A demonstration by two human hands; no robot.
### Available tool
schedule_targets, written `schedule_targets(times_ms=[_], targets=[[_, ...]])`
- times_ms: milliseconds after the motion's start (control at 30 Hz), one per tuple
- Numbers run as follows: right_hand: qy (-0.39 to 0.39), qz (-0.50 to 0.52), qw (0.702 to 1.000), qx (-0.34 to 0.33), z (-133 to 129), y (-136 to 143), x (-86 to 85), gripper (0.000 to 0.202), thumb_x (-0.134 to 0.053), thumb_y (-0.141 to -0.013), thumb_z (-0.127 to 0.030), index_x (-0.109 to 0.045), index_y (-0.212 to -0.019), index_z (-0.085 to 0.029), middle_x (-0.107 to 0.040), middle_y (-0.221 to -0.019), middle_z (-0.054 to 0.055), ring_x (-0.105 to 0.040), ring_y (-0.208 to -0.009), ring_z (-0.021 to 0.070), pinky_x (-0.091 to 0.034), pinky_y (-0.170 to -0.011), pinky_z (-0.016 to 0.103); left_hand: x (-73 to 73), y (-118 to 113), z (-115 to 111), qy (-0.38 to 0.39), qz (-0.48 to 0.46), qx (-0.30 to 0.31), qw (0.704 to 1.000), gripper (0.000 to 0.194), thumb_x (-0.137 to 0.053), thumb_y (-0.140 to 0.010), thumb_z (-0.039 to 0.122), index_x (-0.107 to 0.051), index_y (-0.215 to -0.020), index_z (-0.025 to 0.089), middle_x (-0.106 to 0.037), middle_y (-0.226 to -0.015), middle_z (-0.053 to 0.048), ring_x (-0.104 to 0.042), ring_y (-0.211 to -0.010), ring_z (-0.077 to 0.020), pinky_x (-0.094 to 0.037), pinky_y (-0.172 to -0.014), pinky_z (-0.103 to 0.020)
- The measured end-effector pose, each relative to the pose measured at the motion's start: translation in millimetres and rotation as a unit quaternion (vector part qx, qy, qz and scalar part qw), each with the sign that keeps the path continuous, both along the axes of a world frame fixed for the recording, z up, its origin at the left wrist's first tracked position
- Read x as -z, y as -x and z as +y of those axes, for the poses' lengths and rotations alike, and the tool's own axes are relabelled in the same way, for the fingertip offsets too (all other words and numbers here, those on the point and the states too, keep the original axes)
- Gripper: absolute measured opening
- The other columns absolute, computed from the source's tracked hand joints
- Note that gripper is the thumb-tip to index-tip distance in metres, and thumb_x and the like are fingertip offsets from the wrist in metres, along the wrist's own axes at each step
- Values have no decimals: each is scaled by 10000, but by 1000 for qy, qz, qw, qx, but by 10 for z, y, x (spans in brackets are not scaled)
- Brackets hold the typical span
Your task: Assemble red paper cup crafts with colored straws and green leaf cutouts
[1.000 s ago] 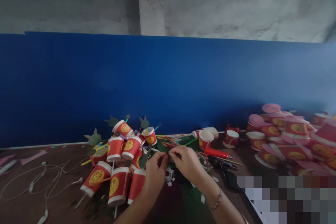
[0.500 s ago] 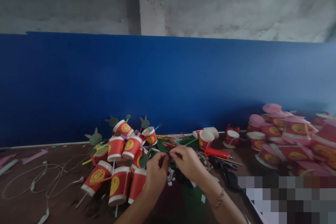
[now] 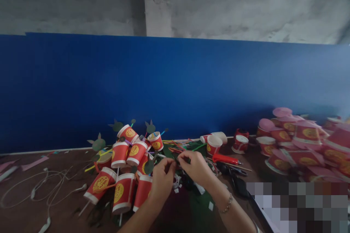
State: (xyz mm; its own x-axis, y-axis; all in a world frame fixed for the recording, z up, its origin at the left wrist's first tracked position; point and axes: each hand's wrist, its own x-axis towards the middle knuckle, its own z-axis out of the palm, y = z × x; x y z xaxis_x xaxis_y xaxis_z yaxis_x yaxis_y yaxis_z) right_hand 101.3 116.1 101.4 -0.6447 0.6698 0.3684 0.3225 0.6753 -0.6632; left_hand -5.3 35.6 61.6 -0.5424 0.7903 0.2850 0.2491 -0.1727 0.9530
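Right between the fingertips of both hands, a small dark piece (image 3: 177,161) is being pinched, too small and too dim to identify, and it is hovering just above the tabletop (image 3: 32,218) near the middle of its far edge. The left hand (image 3: 162,182) is closing its thumb and forefinger on the piece from the left, while the right hand (image 3: 197,169) is gripping it from the right with its fingers curled together; a thin bracelet (image 3: 226,204) is sitting on that wrist. Just beneath the hands, a small white ring-shaped cutout (image 3: 176,182) is lying among paper scraps on a dark green sheet (image 3: 202,207). Touching the left hand's side, a heap of red paper cups (image 3: 123,167) with gold emblems is lying tumbled, with coloured straws and green leaf shapes (image 3: 98,145) sticking out of it. Just beyond the right hand, a single upright red cup (image 3: 213,145) is standing beside a red-handled tool (image 3: 225,159), with black scissors (image 3: 236,182) lying nearer. Well apart toward the right edge, a second pile of cups with pink lids (image 3: 300,138) is resting. Toward the left edge, a white earphone cable (image 3: 41,189) is sprawling in loops, with pink paper strips (image 3: 34,163) near the far left corner. A blue board (image 3: 175,83) is running along the far edge.
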Motion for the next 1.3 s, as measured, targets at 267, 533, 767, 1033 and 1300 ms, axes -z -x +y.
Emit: schedule_targets(times_ms=[267,533,767,1033,1300], targets=[[144,51,988,-9,89,22,49,178,-526,-679,-238,-656,-605,-141,-571,-540,-4,-482,-531,126,-354,-513,222,7,-2,4,-12,-28,26,999,200,-528,-772,343,-598,-736,159,-559,-598,10,-472,-527,-121,-376,-492,-209],[129,70,988,53,168,-17,79,174,-502,-689,-263,-583,-566,-171,-515,-507,-27,-428,-490,108,-313,-476,219,-5,6,-11,-20,-51,4,998,170,-566,-754,321,-597,-730,156,-508,-571,35,-432,-501,-96,-357,-474,-191],[51,39,994,89,259,-77,115,149,-551,-683,-242,-548,-540,-198,-542,-532,-8,-491,-548,142,-345,-541,243,55,30,60,3,-154,39,987,212,-595,-732,364,-562,-773,159,-595,-608,15,-320,-405,-46,-243,-390,-169],[150,80,985,17,116,32,74,104,-557,-681,-236,-571,-767,-179,-595,-661,-7,-541,-618,144,-418,-586,245,43,34,59,-13,-146,36,988,213,-623,-688,366,-590,-745,163,-570,-579,31,-404,-453,-73,-296,-426,-176],[131,67,989,-6,23,20,40,188,-587,-696,-242,-578,-874,-180,-592,-674,-15,-542,-638,145,-423,-603,251,-17,50,47,-17,-100,19,995,199,-604,-678,366,-590,-685,167,-543,-553,35,-456,-503,-107,-354,-492,-211]])
